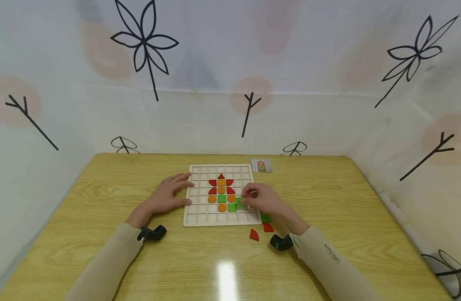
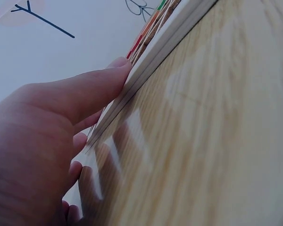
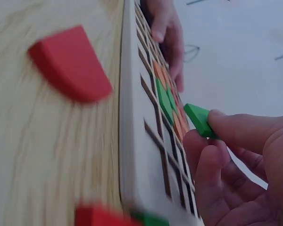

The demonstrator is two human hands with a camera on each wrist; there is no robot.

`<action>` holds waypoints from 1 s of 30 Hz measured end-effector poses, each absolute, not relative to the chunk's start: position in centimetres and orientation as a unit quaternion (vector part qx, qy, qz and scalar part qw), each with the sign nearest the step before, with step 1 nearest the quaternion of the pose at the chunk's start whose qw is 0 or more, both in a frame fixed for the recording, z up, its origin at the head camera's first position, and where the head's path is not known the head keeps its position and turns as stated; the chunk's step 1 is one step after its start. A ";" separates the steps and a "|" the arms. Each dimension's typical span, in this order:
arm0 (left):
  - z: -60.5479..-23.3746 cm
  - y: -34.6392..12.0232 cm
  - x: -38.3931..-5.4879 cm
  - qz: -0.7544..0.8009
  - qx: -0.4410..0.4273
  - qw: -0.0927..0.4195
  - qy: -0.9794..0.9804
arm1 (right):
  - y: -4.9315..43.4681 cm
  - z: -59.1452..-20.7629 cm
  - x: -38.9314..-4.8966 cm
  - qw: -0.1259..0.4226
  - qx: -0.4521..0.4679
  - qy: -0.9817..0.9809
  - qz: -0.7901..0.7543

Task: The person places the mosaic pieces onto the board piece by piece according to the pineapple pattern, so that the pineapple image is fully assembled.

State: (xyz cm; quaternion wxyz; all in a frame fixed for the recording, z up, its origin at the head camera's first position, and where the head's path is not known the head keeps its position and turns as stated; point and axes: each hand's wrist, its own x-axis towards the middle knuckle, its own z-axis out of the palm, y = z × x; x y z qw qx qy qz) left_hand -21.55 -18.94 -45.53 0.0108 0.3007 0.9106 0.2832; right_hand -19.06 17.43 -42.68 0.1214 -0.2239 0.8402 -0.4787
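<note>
A wooden grid board (image 1: pixel 200 218) lies on the table, with red, orange and green pieces set in its middle squares. My left hand (image 1: pixel 165 194) rests at the board's left edge, its fingers spread and the thumb touching the rim, as the left wrist view also shows. Between thumb and fingertips my right hand (image 1: pixel 266 200) pinches a green square tile (image 3: pixel 199 120) above the right part of the board. Just left of it, a green square (image 1: pixel 232 207) sits in the grid beside an orange circle (image 1: pixel 222 207).
A small pattern card (image 1: pixel 261 165) lies at the board's top right corner. Near the lower right corner are a red quarter-circle piece (image 1: pixel 254 235), another red piece (image 1: pixel 268 227) and a green piece (image 1: pixel 265 218). A patterned white cloth (image 1: pixel 200 121) hangs behind the table.
</note>
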 end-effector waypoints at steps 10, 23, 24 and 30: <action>-45.7 -19.0 -21.6 0.282 0.306 0.010 0.909 | 12.3 -42.8 -18.7 0.121 -0.254 0.827 -0.487; -45.6 -19.1 -21.8 0.280 0.303 0.015 0.911 | 9.7 -43.3 -18.1 0.112 -0.205 0.856 -0.462; -45.6 -19.1 -21.8 0.281 0.304 0.014 0.910 | 9.7 -43.3 -18.0 0.110 -0.205 0.858 -0.458; -45.7 -19.0 -21.9 0.279 0.304 0.014 0.911 | 9.7 -43.3 -18.0 0.109 -0.221 0.869 -0.429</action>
